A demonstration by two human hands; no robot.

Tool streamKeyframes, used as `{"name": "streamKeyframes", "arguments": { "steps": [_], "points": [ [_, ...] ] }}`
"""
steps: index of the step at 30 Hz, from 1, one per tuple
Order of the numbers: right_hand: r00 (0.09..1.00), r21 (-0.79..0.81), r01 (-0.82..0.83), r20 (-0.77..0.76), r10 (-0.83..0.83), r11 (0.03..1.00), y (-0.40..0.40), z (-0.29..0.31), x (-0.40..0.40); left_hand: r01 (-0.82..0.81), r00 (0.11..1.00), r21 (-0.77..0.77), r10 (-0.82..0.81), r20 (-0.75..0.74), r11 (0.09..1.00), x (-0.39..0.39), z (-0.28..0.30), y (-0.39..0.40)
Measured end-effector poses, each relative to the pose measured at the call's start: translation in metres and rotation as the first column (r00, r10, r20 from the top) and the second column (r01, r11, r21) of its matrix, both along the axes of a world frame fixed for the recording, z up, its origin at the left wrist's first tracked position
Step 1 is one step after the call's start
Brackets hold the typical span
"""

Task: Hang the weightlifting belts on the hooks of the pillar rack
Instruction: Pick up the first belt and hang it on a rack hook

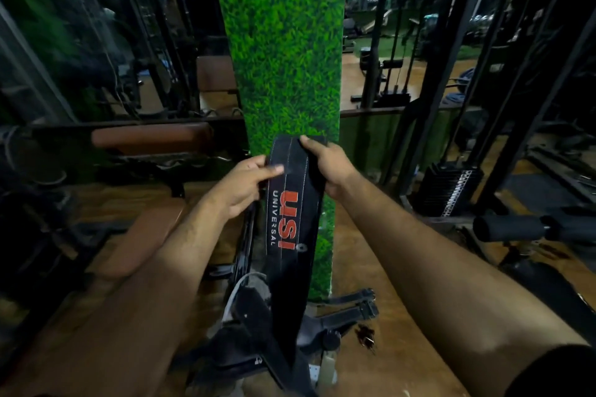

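A black weightlifting belt (292, 229) with a red USI logo hangs upright in front of a pillar (283, 42) covered in green artificial grass. My left hand (246, 185) grips the belt's left edge near its top, thumb across the front. My right hand (327, 164) grips the top right edge. The belt's lower end trails down to the floor. More black belts (351, 309) lie in a heap at the pillar's foot. No hooks show on the pillar's visible face.
A brown padded bench (142, 235) stands at the left, with a padded rest (151, 137) behind it. A weight stack (450, 190) and black machine frames stand at the right. A foam roller pad (509, 229) juts in from the right. The floor is wooden.
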State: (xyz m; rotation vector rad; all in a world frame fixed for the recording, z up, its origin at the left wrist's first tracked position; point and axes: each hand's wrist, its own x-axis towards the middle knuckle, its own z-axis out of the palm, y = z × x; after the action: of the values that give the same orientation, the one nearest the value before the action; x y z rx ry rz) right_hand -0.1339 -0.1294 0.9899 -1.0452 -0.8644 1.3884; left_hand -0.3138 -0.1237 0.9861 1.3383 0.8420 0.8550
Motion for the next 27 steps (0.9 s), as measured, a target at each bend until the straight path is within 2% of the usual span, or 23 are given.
{"name": "streamKeyframes", "arguments": {
  "steps": [2,4,7,9,11,13,17,20,23,25,27],
  "points": [
    [0.991,0.158,-0.037,0.129,0.017,0.987,0.001,-0.002,-0.017,-0.07,0.993,-0.101,0.079,0.088,0.992,-0.007,0.01,0.016],
    [0.979,0.218,-0.108,0.192,0.066,0.97,-0.001,0.001,-0.027,-0.143,0.983,-0.095,0.152,0.102,0.985,-0.01,0.019,0.03],
    [0.977,0.046,-0.192,0.107,0.186,0.98,0.004,0.011,-0.026,-0.148,0.985,0.077,0.139,0.106,0.986,-0.011,0.023,0.04],
    [0.979,-0.044,-0.205,-0.025,0.204,0.978,0.01,0.017,-0.023,-0.072,0.994,0.166,0.058,0.092,0.984,-0.015,0.02,0.043],
    [0.979,-0.107,-0.168,-0.136,0.153,0.98,0.016,0.018,-0.027,0.023,0.998,0.226,-0.036,0.057,0.974,-0.023,0.018,0.044],
    [0.993,-0.128,-0.066,-0.108,0.053,0.99,0.024,0.017,-0.04,0.079,0.995,0.248,-0.091,0.037,0.966,-0.033,0.017,0.05],
    [0.988,0.027,0.116,-0.106,-0.113,0.993,0.04,0.012,-0.051,0.047,0.997,0.143,-0.038,-0.066,0.989,-0.052,0.026,0.065],
    [0.995,0.143,0.096,-0.043,-0.091,0.985,0.046,0.008,-0.043,-0.091,0.98,0.184,0.121,-0.16,0.979,-0.045,0.03,0.074],
    [0.998,0.197,0.044,0.034,-0.052,0.979,0.053,0.014,-0.03,-0.165,0.976,0.291,0.198,-0.087,0.942,-0.032,0.031,0.076],
    [0.996,0.23,0.002,0.088,-0.023,0.973,0.054,0.028,-0.022,-0.161,0.986,0.284,0.169,-0.003,0.945,-0.029,0.035,0.08],
    [0.995,0.262,-0.029,0.103,0.003,0.965,0.057,0.04,-0.016,-0.165,0.985,0.28,0.171,0.003,0.946,-0.026,0.043,0.084]
  ]
}}
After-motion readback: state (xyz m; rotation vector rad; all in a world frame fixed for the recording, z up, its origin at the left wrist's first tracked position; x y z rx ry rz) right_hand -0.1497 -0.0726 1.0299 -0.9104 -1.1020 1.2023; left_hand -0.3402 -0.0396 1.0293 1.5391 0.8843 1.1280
